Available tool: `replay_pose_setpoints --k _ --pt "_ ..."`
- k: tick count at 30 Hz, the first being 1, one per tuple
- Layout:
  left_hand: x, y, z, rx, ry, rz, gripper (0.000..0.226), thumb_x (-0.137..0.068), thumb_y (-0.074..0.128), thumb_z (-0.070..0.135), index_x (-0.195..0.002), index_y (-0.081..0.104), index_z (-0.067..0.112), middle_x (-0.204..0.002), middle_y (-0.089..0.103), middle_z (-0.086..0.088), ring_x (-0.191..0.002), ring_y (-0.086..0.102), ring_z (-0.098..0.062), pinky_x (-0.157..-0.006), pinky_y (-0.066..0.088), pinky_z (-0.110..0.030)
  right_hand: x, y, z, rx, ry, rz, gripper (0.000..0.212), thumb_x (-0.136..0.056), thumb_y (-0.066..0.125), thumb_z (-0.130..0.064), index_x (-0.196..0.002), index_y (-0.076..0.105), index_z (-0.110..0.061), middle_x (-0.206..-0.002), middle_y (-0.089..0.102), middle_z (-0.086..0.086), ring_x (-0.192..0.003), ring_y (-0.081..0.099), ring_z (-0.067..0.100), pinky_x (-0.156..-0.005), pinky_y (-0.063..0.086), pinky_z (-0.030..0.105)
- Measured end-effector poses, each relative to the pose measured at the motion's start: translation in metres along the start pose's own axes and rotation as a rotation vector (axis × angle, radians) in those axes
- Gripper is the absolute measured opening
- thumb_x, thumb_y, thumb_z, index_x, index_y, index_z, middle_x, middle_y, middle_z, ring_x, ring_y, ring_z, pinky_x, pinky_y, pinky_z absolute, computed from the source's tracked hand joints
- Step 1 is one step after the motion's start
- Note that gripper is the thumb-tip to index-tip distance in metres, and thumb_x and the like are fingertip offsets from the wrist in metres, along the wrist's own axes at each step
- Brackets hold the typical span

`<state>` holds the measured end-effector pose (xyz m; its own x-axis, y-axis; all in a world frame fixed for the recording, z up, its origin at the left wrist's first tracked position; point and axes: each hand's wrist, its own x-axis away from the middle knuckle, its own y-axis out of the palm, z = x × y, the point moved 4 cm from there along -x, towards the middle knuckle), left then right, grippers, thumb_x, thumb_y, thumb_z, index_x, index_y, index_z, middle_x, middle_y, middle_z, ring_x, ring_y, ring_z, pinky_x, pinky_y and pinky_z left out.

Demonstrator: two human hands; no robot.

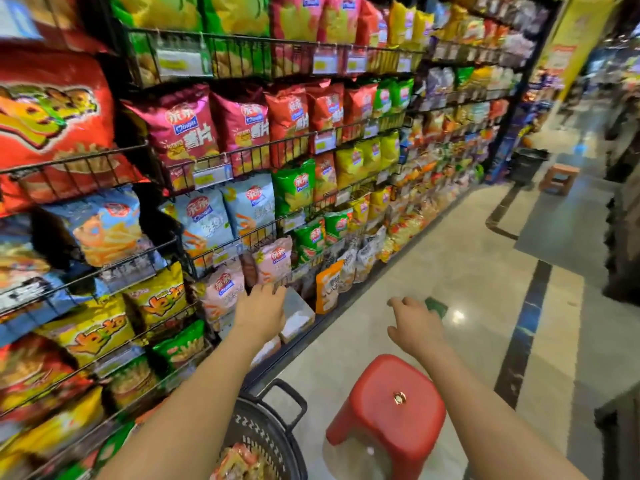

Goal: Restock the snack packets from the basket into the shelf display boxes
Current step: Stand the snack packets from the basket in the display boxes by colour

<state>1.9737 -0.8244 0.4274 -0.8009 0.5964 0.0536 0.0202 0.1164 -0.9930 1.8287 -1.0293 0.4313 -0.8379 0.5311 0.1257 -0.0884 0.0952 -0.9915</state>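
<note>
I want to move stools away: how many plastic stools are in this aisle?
2. A red stool stands right below the hands beside the basket; an orange-brown stool stands far down the aisle. Others may be hidden.

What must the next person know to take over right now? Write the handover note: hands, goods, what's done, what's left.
Left hand: reaching to the low shelf, at the pale display box under the pink snack bags; whether it grips anything cannot be told.
Right hand: out over the floor, pinching a small green packet.
Black basket: on the floor beside the red stool, orange-red packets inside.
Done: cannot judge from this view.
Left: place the green packet, then empty the basket into the boxes.
</note>
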Motion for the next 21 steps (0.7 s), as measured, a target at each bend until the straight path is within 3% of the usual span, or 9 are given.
replay_pose_setpoints --k 8,14,21 --pt "-0.071 0.018 -0.025 0.034 -0.149 0.010 0.045 -0.095 0.044 0.032 -0.136 0.036 0.019 -0.133 0.046 -0.007 -0.124 0.044 -0.026 -0.103 0.032 -0.047 -0.106 0.003 -0.024 0.048 -0.160 -0.032 0.050 -0.093 0.050 -0.027 -0.139 0.032 -0.016 -0.137 0.041 0.010 -0.126 0.042 0.031 -0.098 0.039 0.040" --pt "-0.130 0.036 -0.053 0.093 -0.258 -0.017 0.044 -0.094 0.043 0.030 -0.136 0.039 0.019 -0.137 0.044 -0.005 -0.127 0.040 -0.025 -0.100 0.032 -0.041 -0.195 0.006 -0.053 0.087 -0.251 -0.088 0.051 -0.093 0.050 -0.025 -0.141 0.032 -0.018 -0.141 0.038 0.011 -0.132 0.035 0.030 -0.103 0.036 0.044" --pt "-0.162 0.044 -0.078 0.081 -0.373 -0.069 0.047 -0.095 0.042 0.035 -0.139 0.035 0.019 -0.138 0.043 -0.003 -0.127 0.040 -0.024 -0.100 0.032 -0.042 -0.257 0.013 -0.083 0.123 -0.350 -0.154 0.045 -0.096 0.047 -0.023 -0.139 0.034 -0.018 -0.137 0.040 0.010 -0.129 0.038 0.033 -0.104 0.034 0.047"
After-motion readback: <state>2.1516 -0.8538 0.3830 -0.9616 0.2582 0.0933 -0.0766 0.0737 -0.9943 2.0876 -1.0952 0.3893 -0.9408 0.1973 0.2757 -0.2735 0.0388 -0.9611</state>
